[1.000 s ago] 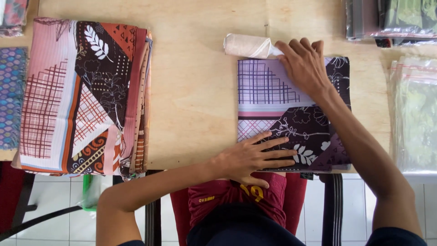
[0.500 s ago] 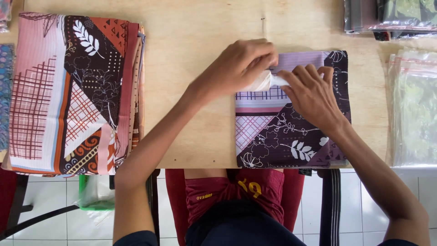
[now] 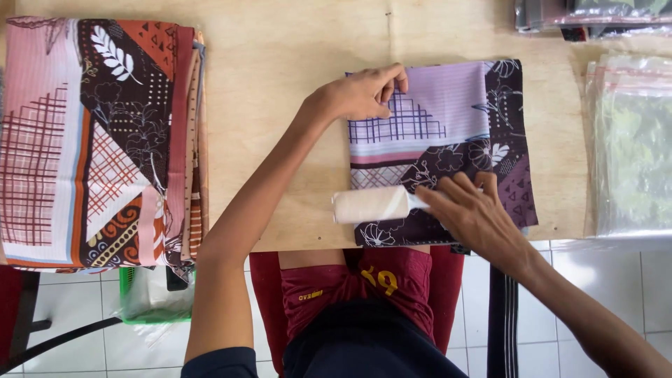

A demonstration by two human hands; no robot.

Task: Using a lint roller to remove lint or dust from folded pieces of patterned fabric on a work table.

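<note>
— Holding the white lint roller (image 3: 371, 205) by its handle, the right hand (image 3: 476, 218) has its fingers wrapped around the grip, so the drum lies across the near-left corner of the folded purple cloth (image 3: 448, 140), partly hanging over the cloth's left edge.

— And the other one?

— The left hand (image 3: 360, 94) is pressed on the far-left corner of that cloth, fingers curled and thumb down, gripping nothing that I can see. It looks like a pin: weight on the corner would keep the fabric from sliding or bunching under the sticky drum.

— Where does the cloth sit?

— Flat on the pale wooden counter (image 3: 280, 84), its near edge right at the counter's front lip, directly ahead of the person's lap. That keeps it within easy reach of both arms.

— Anything else close by?

— A stack of folded patterned cloths (image 3: 98, 140) in pink, brown and orange lies well apart at the left, its near end just over the counter's edge. Clear plastic bags (image 3: 630, 140) lie at the right, just beside the purple cloth, and more bagged pieces (image 3: 595, 14) sit at the far right corner. Below the counter there is a green basket (image 3: 150, 294) on the tiled floor.
</note>
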